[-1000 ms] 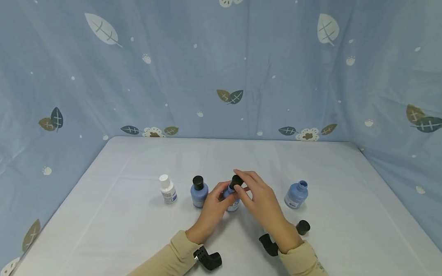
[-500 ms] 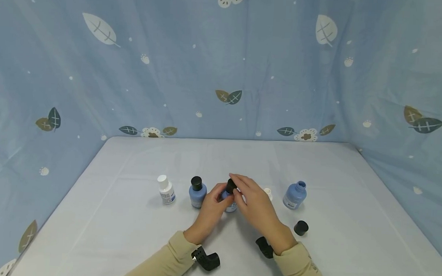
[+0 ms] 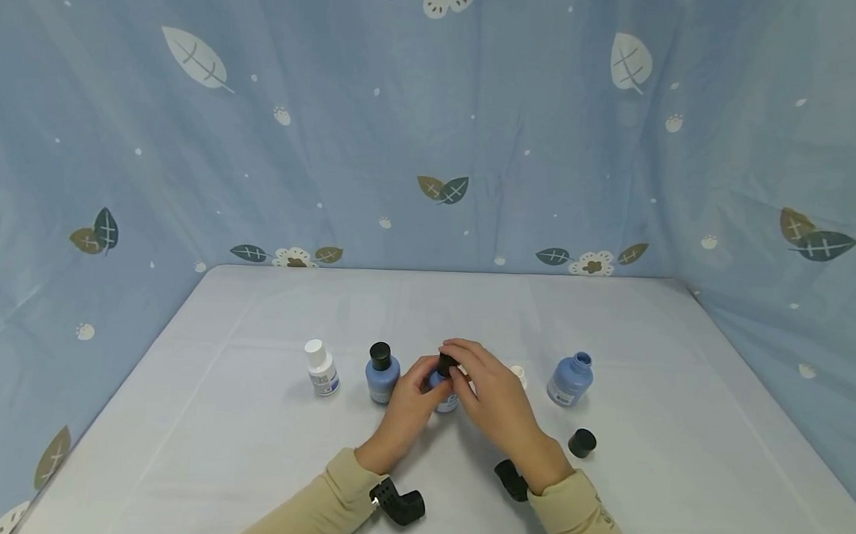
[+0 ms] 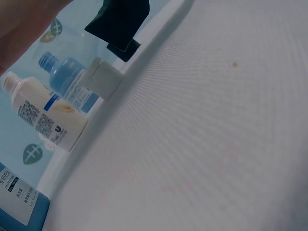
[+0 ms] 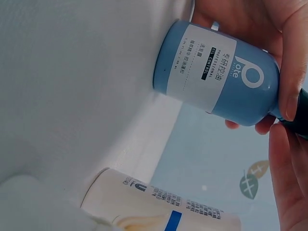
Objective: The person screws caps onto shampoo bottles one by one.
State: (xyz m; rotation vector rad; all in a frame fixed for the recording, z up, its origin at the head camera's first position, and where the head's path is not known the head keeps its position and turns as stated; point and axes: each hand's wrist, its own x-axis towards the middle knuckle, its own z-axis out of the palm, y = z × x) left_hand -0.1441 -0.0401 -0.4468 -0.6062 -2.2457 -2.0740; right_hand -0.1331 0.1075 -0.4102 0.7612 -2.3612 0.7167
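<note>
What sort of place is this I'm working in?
Probably a makeshift indoor recording booth: a blue leaf-printed fabric backdrop hangs behind and beside a white cloth-covered table, and a black curved wrist-worn device is in view.

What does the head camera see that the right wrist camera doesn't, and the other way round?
Only the head view shows the open blue bottle and loose black cap. Only the right wrist view shows readable "OIL CONTROL" print on the held blue bottle. Both show that bottle, the left hand, right hand and leaf-patterned cloth.
</note>
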